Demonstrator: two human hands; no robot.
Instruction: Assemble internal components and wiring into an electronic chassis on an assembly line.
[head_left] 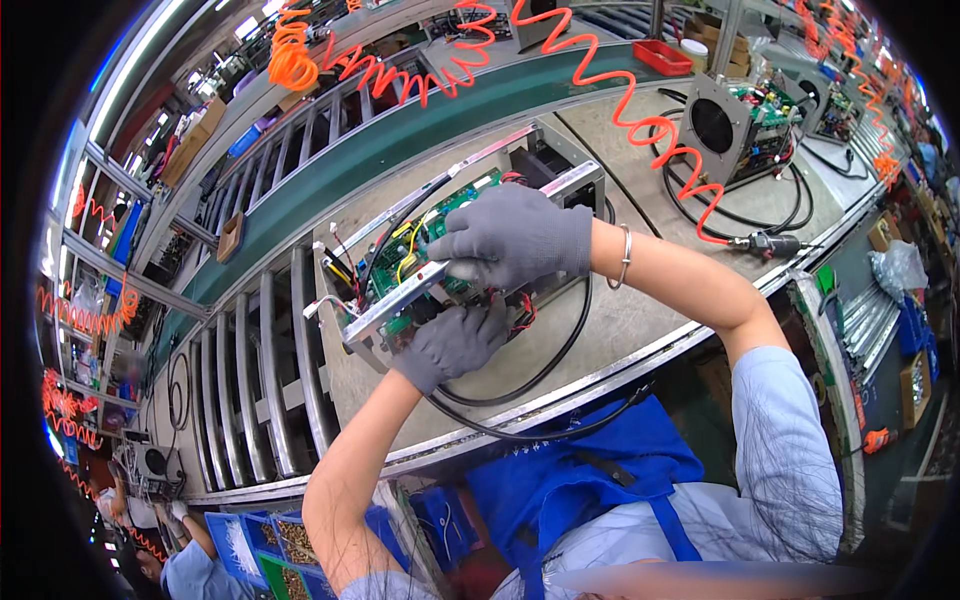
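Note:
An open metal chassis (397, 311) with green circuit boards inside lies on the grey workbench (620, 300) in front of me. Over its near rail reaches my right hand (515, 238), in a grey glove, with bent fingers down among the boards and wires. Its fingertips are partly hidden. My left hand (455, 345), gloved alike, is at the chassis's near side, fingers curled in beside red and black wires (524, 312); what they touch is hidden. Yellow wires (407, 262) cross the board. A thick black cable (545, 375) loops along the near side.
Steel rollers (262, 375) adjoin the bench at left; a green conveyor belt (380, 145) runs behind. At right lie a pneumatic screwdriver (768, 245) on an orange coiled hose (640, 130) and another fan-fitted chassis (715, 125). Blue parts bins (295, 540) stand lower left, near another person's sleeve (195, 575).

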